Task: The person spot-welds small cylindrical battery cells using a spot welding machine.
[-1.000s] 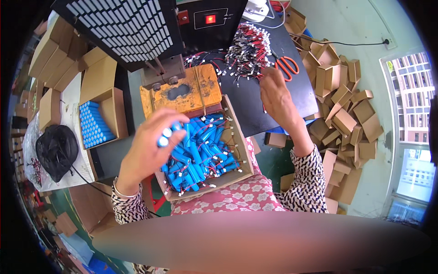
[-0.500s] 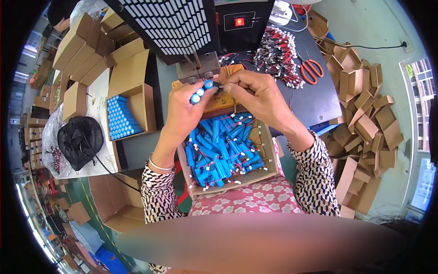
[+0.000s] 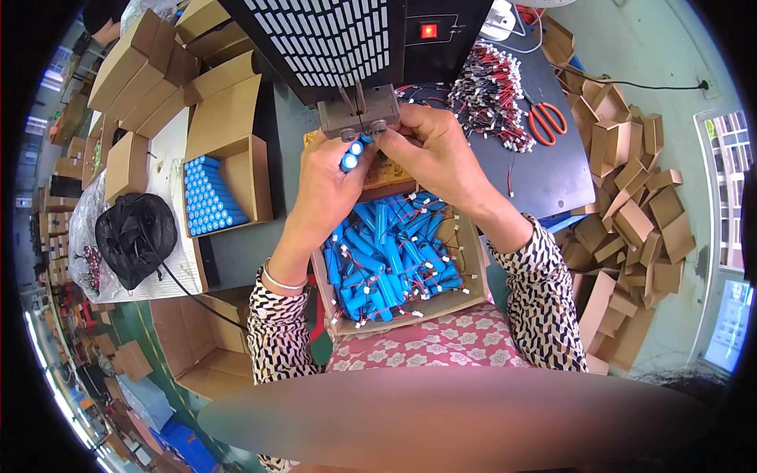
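My left hand (image 3: 330,177) is closed around blue cylindrical battery cells (image 3: 350,162), their pale round ends showing past the fingers. Another cell's end sits right beneath the grey metal head (image 3: 360,111) of a black machine (image 3: 426,59), which looks like a spot welder. Beside that head, my right hand (image 3: 441,150) has its thumb and finger pinched at the cell. Whatever is between those fingertips is hidden. Below both hands, a cardboard box (image 3: 441,309) holds many blue cells (image 3: 388,260) with red and black leads and white connectors.
Wire leads with white connectors (image 3: 493,98) lie piled right of the machine, beside orange-handled scissors (image 3: 546,124). At left, an open carton (image 3: 254,177) holds rows of blue cells (image 3: 209,197) near a black mesh bag (image 3: 136,240). Small cardboard boxes (image 3: 623,189) are heaped at right.
My hands have brought the cells up under the machine's metal head. My right hand has moved up and inward against it, covering the cell end that showed before. The view has shifted slightly.
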`<state>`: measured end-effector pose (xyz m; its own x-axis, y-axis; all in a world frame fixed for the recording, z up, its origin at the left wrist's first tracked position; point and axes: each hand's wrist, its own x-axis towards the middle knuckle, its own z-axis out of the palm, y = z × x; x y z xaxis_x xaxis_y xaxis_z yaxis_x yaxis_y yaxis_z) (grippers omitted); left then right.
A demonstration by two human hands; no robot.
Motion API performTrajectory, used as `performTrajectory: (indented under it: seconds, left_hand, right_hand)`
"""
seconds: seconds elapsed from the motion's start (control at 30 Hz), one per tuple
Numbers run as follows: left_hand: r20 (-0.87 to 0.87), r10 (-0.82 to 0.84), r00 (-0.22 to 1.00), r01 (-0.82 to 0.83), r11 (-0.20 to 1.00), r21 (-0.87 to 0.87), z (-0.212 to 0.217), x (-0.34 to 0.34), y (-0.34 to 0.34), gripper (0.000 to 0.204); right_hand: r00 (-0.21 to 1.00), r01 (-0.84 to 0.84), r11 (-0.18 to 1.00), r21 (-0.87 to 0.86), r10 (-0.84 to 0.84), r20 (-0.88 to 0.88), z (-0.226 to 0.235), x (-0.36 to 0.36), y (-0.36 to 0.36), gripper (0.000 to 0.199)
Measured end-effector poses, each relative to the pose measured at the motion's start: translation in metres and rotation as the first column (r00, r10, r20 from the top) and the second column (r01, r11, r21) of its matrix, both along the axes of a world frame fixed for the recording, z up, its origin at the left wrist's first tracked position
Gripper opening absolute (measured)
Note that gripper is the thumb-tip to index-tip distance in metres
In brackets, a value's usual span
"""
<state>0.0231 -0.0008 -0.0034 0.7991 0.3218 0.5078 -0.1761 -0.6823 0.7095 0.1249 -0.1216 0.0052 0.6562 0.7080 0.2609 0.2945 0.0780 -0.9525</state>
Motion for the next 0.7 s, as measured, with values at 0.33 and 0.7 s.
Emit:
performTrajectory:
  seconds: [0.33,0.7]
  left_hand:
    - [-0.082,-0.032,0.996,0.026,0.997,-0.073,0.001,-0.005,0.003,0.017]
    - [-0.268,0.104,0.958,-0.179,0.945,-0.272,0.026,-0.019,0.005,0.018]
  right_hand:
    - [0.971,-0.019,0.993,-0.117,0.047,0.234,0.023,0.000,-0.020,0.014]
    - [0.724,-0.172,0.945,-0.280,0.313,0.614,0.013,-0.014,-0.050,0.036]
